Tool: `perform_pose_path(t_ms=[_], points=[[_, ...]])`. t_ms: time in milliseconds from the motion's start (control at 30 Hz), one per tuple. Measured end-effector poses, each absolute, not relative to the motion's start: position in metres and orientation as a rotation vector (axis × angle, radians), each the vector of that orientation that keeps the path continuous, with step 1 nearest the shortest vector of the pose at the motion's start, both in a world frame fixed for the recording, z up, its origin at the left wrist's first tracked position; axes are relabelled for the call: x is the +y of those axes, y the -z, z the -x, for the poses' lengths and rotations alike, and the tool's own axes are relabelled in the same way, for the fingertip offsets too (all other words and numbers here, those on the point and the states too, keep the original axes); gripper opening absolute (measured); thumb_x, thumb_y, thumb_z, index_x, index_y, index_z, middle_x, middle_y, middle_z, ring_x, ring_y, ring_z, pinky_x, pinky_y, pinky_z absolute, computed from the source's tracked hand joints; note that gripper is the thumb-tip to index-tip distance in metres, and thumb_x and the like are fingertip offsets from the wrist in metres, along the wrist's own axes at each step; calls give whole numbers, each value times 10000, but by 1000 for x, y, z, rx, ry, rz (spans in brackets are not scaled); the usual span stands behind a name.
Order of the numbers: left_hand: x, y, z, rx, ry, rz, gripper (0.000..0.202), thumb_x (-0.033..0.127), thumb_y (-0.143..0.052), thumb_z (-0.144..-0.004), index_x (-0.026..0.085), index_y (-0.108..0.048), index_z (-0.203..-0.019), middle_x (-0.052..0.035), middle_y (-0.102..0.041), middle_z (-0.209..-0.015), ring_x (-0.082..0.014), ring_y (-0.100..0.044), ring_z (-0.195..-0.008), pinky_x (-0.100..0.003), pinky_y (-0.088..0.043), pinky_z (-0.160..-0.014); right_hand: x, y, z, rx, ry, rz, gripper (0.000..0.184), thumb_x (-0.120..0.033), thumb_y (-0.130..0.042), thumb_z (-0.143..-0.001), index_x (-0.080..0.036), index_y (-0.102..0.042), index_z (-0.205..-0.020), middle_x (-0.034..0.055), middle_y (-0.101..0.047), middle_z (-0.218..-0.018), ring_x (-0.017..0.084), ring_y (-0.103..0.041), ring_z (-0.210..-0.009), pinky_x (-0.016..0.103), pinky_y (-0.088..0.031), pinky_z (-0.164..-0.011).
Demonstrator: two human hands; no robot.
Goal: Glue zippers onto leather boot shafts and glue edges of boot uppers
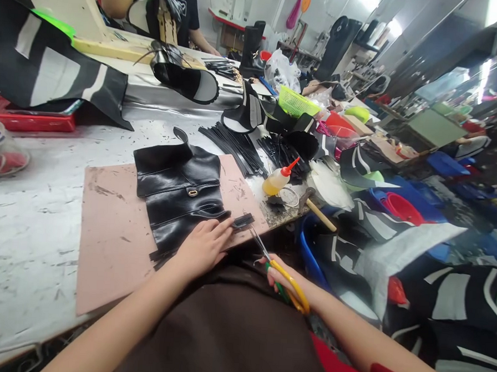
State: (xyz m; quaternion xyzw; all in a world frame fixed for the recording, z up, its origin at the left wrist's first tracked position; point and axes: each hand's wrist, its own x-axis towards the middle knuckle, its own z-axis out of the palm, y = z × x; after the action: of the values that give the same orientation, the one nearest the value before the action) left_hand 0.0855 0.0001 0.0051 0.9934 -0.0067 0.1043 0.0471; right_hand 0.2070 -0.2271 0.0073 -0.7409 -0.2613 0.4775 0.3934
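Note:
On a pink cutting board (pixel 112 245) lies a black leather boot upper (pixel 178 177) with stitched seams and a small gold-rimmed oval fitting. My left hand (pixel 204 245) rests over its near edge, fingers stretched out and lying flat. Just beyond those fingertips a short black strip end (pixel 243 221) sticks out to the right. My right hand (pixel 279 271) is closed around scissors (pixel 291 285) with yellow and green handles. Their narrow metal blades point up and left, with the tips near the strip end. Whether they touch it I cannot tell.
Behind the board lie thin black strips (pixel 234 146). A glue bottle (pixel 277 179) with a red tip and a wooden-handled hammer (pixel 320 213) are at the right. Cut black pieces fill a blue bin (pixel 307 247). Another person (pixel 191 16) works across the table.

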Motion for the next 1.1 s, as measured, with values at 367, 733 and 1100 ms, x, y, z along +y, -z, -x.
perform_pose_path(t_ms=[367, 733, 1100], points=[[-1, -1, -84, -27, -318, -3045, 458, 297, -565, -764, 152, -520, -1196, -55, -422, -1362, -251, -453, -1083, -376, -377, -937, -172, 0, -190, -777, -1023, 2089, 292, -490, -403, -821, -229, -483, -925, -84, -430, -497, 73, -404, -388, 188, -362, -427], [-1, -3, -84, -7, -307, -3084, 436, 290, -574, -742, 164, -550, -1158, -33, -444, -1347, -258, -466, -1045, -378, -388, -908, -180, -9, -209, -699, -1089, 1817, 458, -594, -471, -738, -176, -536, -914, -84, -359, -450, 62, -304, -352, 177, -255, -340], [2, -4, -88, -27, -448, -3146, 368, 255, -561, -721, 168, -600, -1076, -35, -498, -1299, -258, -483, -978, -373, -392, -840, -218, -34, -326, -1031, -271, 2833, 458, -468, -506, -770, -232, -568, -1158, 71, -604, -818, 216, -581, -718, 301, -432, -621]])
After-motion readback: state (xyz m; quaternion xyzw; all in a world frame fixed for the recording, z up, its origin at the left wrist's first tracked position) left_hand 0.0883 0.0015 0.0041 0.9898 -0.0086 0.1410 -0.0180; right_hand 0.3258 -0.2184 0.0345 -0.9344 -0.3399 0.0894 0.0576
